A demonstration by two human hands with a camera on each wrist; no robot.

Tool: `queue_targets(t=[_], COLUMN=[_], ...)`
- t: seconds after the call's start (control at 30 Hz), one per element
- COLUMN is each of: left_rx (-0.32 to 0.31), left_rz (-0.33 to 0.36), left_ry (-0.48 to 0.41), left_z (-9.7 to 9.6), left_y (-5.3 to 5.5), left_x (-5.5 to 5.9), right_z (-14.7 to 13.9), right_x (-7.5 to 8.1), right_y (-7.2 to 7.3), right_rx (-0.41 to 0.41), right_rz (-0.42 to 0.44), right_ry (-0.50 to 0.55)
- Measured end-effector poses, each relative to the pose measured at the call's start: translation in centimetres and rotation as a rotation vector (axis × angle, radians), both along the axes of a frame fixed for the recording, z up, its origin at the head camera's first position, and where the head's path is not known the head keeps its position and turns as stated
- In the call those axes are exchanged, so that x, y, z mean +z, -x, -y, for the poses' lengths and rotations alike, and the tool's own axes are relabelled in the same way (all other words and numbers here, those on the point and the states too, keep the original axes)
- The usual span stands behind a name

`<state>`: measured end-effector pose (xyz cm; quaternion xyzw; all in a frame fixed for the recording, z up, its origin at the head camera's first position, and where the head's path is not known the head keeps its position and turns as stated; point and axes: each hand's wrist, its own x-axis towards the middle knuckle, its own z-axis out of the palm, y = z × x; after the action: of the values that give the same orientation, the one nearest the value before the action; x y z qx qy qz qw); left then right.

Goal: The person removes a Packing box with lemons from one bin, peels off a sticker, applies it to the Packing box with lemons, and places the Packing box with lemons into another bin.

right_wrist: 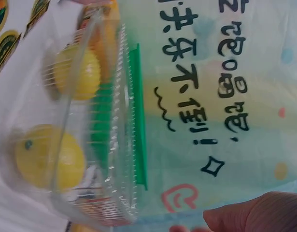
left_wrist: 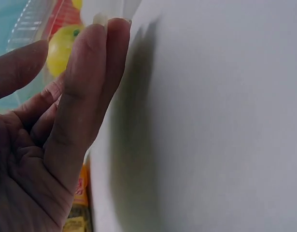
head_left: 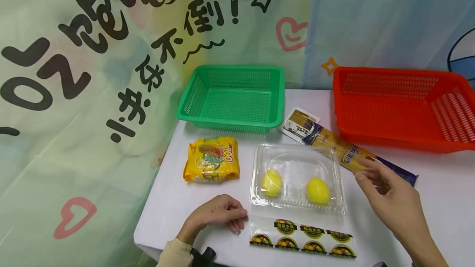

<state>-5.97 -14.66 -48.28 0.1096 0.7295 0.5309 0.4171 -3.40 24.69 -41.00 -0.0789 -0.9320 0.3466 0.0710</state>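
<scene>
A clear plastic box (head_left: 295, 164) stands on the table with two yellow lemons (head_left: 318, 190) visible inside it. Just left of its lower edge, my left hand (head_left: 219, 213) hovers over or rests near the tabletop, fingers loosely bent and holding nothing. To the box's right, my right hand (head_left: 395, 197) is by a long pasta packet (head_left: 345, 151), thumb and fingers apart; whether they touch the packet I cannot tell. A strip of round fruit stickers (head_left: 302, 238) lies in front of the box. The right wrist view shows the box's ribbed wall (right_wrist: 112, 145) and only part of the hand.
A green basket (head_left: 231, 125) stands at the back left and a red basket (head_left: 397, 137) at the back right. A yellow snack packet (head_left: 212, 160) lies left of the box. Behind the box, a flat labelled pack (head_left: 297, 125) lies partly under the pasta packet.
</scene>
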Motion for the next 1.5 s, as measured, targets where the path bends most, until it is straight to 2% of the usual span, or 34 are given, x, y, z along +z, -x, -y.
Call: queue_targets(t=[0.1,0.27,0.47,0.77,0.97,1.23,1.37,1.5], left_rx=[0.01,0.022,0.057,0.1,0.131,0.203,0.21,0.216], left_rz=[0.02,0.038,0.063,0.133,0.124,0.107,0.118,0.124], left_ry=[-0.011,-0.034,-0.067,-0.126,-0.114,-0.1,-0.102,-0.098], left_z=[-0.2,-0.5,-0.9,-1.6,-2.4,-3.1,-3.2,-3.4], left_y=[-0.1,-0.1,0.1,-0.1,-0.4,-0.7,-0.9,-0.9], left_x=[-0.2,-0.6,-0.8,-1.6,-2.1,-2.4,-2.5,-2.6], right_z=[0.4,1.1,1.3,1.5,1.7,2.0,2.2,2.4], right_x=[0.6,0.7,0.4,-0.4,-0.6,-1.0,-1.1,-0.9], right_y=[-0.6,-1.1,-1.1,-0.8,-0.9,-1.1,-1.1,-1.3], right_rx=[-0.002,0.062,0.132,0.156,0.179,0.192,0.194,0.247], right_rz=[0.024,0.091,0.116,0.161,0.199,0.227,0.267,0.298], right_ry=[0.026,0.102,0.15,0.205,0.224,0.248,0.248,0.257])
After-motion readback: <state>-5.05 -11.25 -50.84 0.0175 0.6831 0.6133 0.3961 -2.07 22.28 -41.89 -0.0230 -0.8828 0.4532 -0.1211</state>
